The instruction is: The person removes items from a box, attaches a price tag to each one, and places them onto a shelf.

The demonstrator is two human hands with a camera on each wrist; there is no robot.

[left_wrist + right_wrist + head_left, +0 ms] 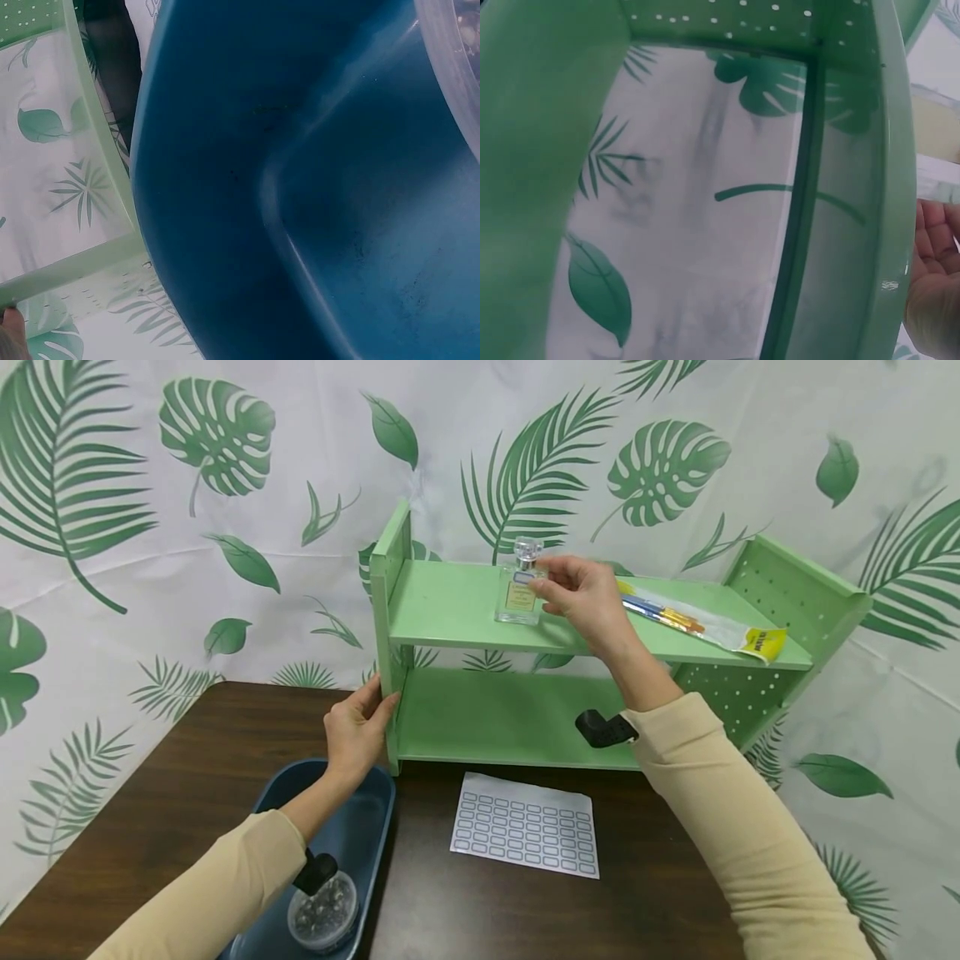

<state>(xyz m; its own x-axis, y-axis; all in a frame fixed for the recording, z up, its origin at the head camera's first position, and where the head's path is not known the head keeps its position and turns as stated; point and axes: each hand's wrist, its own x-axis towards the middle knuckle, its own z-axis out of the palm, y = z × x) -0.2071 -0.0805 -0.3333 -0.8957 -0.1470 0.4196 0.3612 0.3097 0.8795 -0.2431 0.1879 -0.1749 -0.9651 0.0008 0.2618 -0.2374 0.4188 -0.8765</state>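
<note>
The dark brown wood-grain table (637, 860) in front of me carries a green shelf unit (510, 718), with a blue tub (388, 802) just beside its left end and a white sheet of blank labels (525, 827) lying a little askew before its lower board. On my shelf's upper board (442, 597), a clear glass bottle (519, 597) stands upright left of a packet of brushes (697, 622), which slants toward the front edge.

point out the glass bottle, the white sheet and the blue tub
Glass bottle (519, 597), head view: on its front label.
White sheet (525, 827), head view: on its printed grid.
Blue tub (214, 187), left wrist view: on its bare inside wall.
</note>
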